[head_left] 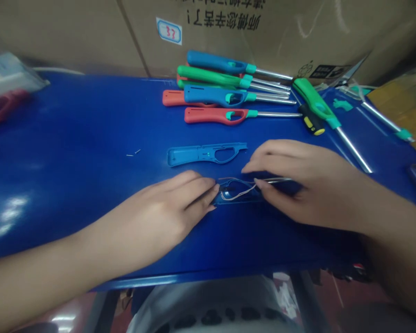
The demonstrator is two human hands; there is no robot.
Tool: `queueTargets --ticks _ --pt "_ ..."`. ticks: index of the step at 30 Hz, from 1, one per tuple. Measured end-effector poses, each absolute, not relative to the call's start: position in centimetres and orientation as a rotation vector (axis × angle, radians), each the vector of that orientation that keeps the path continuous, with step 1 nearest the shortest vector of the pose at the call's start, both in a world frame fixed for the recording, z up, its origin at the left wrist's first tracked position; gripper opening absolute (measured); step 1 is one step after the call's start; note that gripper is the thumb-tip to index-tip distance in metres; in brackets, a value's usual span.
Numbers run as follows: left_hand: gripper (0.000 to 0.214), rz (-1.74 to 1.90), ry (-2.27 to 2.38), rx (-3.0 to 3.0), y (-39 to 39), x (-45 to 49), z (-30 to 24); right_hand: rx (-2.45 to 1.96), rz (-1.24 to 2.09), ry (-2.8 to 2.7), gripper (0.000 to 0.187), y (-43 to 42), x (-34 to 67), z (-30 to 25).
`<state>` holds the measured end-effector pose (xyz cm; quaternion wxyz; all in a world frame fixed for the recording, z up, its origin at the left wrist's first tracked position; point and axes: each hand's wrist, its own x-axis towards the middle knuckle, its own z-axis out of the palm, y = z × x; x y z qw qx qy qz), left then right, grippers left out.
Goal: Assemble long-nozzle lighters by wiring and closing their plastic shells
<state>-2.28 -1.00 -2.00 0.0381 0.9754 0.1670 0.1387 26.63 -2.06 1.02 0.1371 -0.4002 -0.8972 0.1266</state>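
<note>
My left hand (173, 203) lies on the blue table, its fingertips at the end of a blue plastic lighter half-shell (237, 196). Thin wire (237, 190) loops inside that shell, and a slim metal tube (279, 180) runs out to the right beneath my right hand (298, 185). Its thumb and fingers pinch at the wire, though the grip is partly hidden. Just above my hands lies a second, empty blue half-shell (204, 154).
Several assembled utility lighters (215, 115) in blue, green and red lie at the back of the blue table (72, 185). To their right are a black-and-yellow screwdriver handle (312, 120) and a green-handled metal rod (315, 102). Cardboard boxes (208, 32) stand behind.
</note>
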Motion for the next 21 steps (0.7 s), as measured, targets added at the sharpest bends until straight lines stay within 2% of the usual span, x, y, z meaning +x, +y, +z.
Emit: queueTargets --ticks 3,7,12,21 --pt "0.029 0.453 0.478 2.992 -0.9 -2.4 -2.0 -1.239 0.383 -2.67 0.024 -1.7 28.2 1.2" --pt "0.031 0.511 0.498 2.925 -0.5 -2.6 -2.2 -1.255 0.48 -2.706 0.01 -1.4 28.8 0.6" --pt "0.034 0.457 0.501 2.946 -0.6 -2.5 -2.1 -1.261 0.552 -2.674 0.015 -1.6 28.5 0.4" --pt "0.033 0.364 0.483 3.032 -0.9 -2.3 -2.1 -1.301 0.655 -2.662 0.01 -2.1 27.7 1.0"
